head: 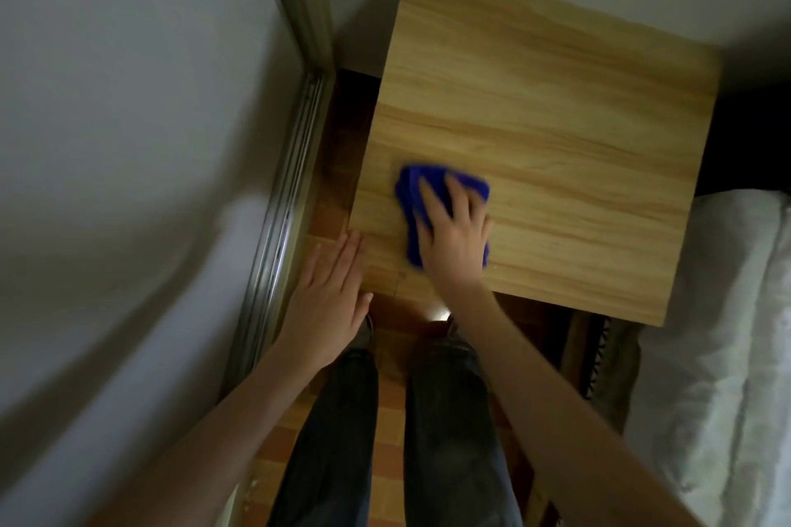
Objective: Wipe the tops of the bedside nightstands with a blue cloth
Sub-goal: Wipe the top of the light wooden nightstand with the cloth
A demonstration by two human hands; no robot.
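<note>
Two bare hands show over a light wood-grain nightstand (556,133) seen from above, and no brand, label or writing can be read anywhere on it or around it. The right hand (453,235) lies palm down on the blue cloth (421,188), fingers spread apart and pressing it flat against the top near the front left part of the surface; the cloth is bunched, with blue showing beyond the fingertips and at both sides of the hand. The left hand (329,295) is flat and empty, fingers straight and held together, at the front left corner of the nightstand, its fingertips at the edge; whether it touches the wood I cannot tell because the frame is blurred. Below the hands stand the person's legs in dark trousers (453,432) on a reddish wood floor (385,402). A metal sliding-door track (282,201) runs along the left beside a grey panel, and white bedding (727,334) lies just to the right of the nightstand
</note>
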